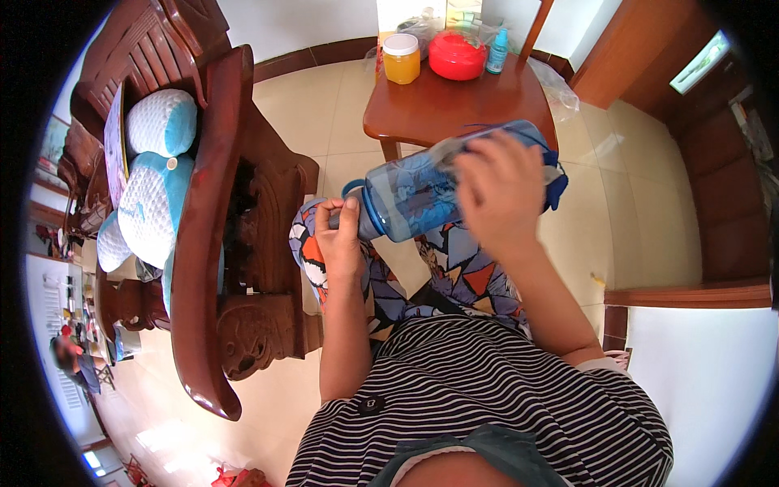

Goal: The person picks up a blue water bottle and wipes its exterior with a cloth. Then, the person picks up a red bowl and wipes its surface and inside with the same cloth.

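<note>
A large see-through blue water bottle lies tilted across above my lap, its capped end toward the left. My left hand grips that grey-capped end, thumb on top, beside a blue carry loop. Over the bottle's upper side is my right hand, smeared by motion, its fingers bent. A greyish strip shows by those fingers; whether it is cloth or part of the bottle I cannot tell. Dark blue material shows at the bottle's far right end, partly behind my hand.
A wooden chair ahead bears a yellow-filled jar, a red round container and a teal spray bottle. At left stands a carved wooden bench with white-and-blue plush cushions. A low white wall is at right.
</note>
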Demonstrator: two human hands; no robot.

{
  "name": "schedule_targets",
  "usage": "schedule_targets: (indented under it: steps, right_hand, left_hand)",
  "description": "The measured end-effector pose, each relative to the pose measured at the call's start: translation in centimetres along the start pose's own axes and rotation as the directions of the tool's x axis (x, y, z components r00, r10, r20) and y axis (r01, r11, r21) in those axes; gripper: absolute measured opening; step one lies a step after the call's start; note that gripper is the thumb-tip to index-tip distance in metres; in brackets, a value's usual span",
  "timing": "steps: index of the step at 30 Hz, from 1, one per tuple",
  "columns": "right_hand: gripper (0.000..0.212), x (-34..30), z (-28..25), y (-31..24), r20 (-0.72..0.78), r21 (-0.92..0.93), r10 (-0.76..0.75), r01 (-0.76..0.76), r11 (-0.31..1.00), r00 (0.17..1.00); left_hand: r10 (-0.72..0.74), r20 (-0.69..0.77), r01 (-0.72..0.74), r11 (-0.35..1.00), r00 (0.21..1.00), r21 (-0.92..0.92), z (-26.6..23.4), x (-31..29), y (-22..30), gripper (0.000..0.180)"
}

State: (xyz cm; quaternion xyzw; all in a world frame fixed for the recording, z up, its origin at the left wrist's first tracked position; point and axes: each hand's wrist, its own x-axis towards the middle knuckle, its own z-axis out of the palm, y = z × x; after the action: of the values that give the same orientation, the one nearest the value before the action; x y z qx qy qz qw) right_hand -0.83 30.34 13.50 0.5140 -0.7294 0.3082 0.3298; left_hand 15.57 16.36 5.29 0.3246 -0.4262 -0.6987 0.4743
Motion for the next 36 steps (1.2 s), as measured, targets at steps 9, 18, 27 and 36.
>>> schedule_targets:
  steps: [9,18,27,36]
  right_hand:
    - [0.014,1.1,0.0,0.7,-0.013,0.098,0.115,-0.113,0.989,0.993]
    - [0.009,2.9,2.0,-2.7,0.043,0.28,-0.002,-0.01,0.96,0.999]
    - [0.015,-1.0,2.6,-9.0,0.072,0.425,-0.382,0.318,0.847,0.921]
    - [0.008,5.9,5.4,0.2,0.159,0.382,0.13,-0.182,0.906,0.979]
  left_hand:
    - [0.425,0.229,-0.468,0.632,0.876,0.617,-1.9,-1.0,2.0,0.052]
    - [0.173,0.427,-0.447,0.551,0.887,0.705,-5.9,-4.2,4.2,0.081]
    - [-0.011,0.355,-0.344,0.228,0.935,0.911,-4.9,-5.9,5.0,0.076]
    - [-0.038,0.313,-0.276,0.379,0.949,0.883,-3.5,-5.0,7.7,0.075]
